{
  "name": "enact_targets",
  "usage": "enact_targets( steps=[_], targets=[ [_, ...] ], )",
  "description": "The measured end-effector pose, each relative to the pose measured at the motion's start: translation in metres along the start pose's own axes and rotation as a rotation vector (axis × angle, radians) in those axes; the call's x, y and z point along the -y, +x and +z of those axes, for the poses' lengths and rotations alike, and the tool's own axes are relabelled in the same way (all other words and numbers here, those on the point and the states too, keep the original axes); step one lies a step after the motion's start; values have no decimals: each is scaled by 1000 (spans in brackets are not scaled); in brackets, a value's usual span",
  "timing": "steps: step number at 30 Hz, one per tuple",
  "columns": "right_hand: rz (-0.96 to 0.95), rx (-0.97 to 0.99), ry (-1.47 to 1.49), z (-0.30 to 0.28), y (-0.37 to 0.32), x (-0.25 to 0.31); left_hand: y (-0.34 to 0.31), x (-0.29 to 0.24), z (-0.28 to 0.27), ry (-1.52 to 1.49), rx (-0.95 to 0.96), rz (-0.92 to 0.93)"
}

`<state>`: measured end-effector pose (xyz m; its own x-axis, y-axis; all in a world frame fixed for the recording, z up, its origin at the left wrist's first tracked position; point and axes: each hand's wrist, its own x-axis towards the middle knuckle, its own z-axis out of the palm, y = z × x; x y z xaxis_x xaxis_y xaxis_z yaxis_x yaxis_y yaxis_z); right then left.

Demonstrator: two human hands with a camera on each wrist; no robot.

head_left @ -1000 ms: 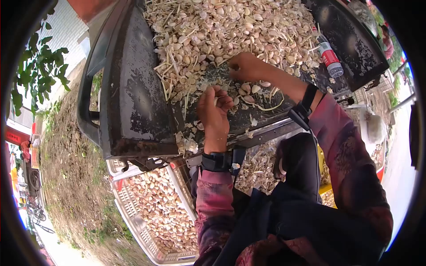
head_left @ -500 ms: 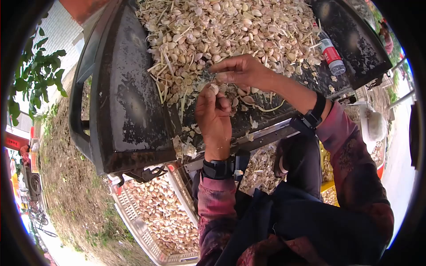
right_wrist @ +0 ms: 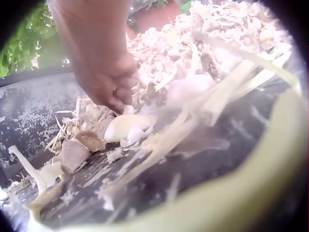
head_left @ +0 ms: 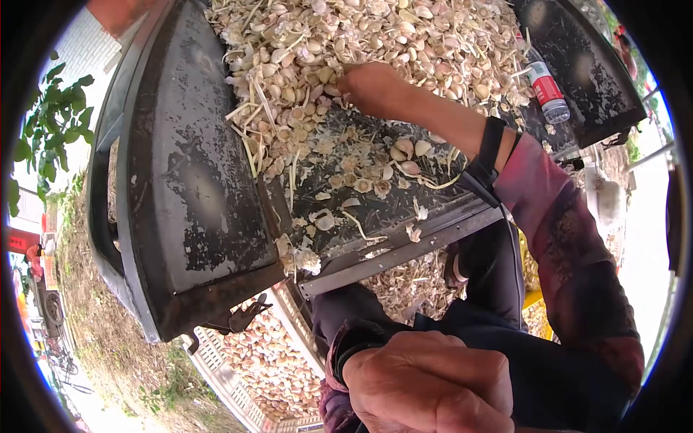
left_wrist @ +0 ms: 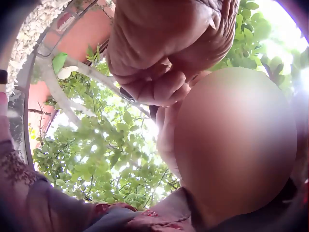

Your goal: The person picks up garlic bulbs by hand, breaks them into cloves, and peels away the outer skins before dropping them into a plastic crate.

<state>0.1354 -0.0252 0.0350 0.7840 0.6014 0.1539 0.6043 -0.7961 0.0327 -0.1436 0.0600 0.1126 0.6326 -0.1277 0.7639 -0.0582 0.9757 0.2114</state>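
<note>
Garlic pile is heaped on the far half of the black tabletop. Right hand is at the pile's near edge, fingers bent down into the cloves; can't tell if they've pinched one. Left hand is close under the head camera, fingers curled, contents not visible. Risk: raking the heap toward the front lip could push the loose cloves over it, or knock the bottle lying at the pile's right.

Right arm stretches far, the right grip palm-down, fingertips bent; the left grip sits near, curled in a fist.
</note>
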Motion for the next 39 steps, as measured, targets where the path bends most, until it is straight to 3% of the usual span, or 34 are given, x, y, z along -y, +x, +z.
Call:
enact_targets(
  steps=[3,5,6,8,9,11,12,14,15,18,20,21,22,24,25,26,28,30,32,36,39],
  targets=[
    [5,21,37,-5,-5,2,-2,-5,14,78,-95,-46],
    [45,58,27,-11,-8,6,-6,-10,22,-164,-256,-210],
    [46,63,28,-9,-9,6,-6,-7,20,-167,-261,-210],
    [14,120,-5,-8,-6,5,-3,-1,11,74,-44,-24],
    [13,119,-5,-4,-5,4,-5,-8,13,76,-43,-23],
    [18,138,-27,4,-5,4,-12,-29,19,244,-126,-344],
    [17,133,-30,1,-4,4,-9,-21,14,247,-121,-342],
    [31,136,0,-3,-8,6,-3,3,-1,133,40,73],
    [29,136,3,-3,-9,6,-2,2,-5,136,38,72],
    [47,129,46,-6,-15,-1,3,-6,-14,260,-363,-47],
    [-6,-53,327,-1,-21,-15,11,0,-50,193,-657,-37],
    [20,-82,452,-6,-26,-17,9,2,-73,155,-711,-55],
    [20,-86,450,-14,-32,-14,4,6,-94,118,-767,-75],
    [314,106,1051,-31,-46,-5,-7,15,-120,93,-837,-87],
    [352,127,1363,-33,-55,-2,-9,18,-127,68,-913,-96],
    [353,128,1364,-35,-61,2,-11,23,-133,68,-915,-96],
    [373,88,1736,-36,-72,8,-10,32,-141,361,-942,-112],
    [383,78,1775,-37,-82,17,-7,42,-144,490,-936,-96],
    [410,76,1744,-38,-92,26,-4,50,-139,847,-911,-58],
    [382,37,1677,-38,-103,35,-2,54,-143,989,-916,92],
    [403,11,1778,-36,-103,38,-2,48,-141,872,-959,13]
  ],
)
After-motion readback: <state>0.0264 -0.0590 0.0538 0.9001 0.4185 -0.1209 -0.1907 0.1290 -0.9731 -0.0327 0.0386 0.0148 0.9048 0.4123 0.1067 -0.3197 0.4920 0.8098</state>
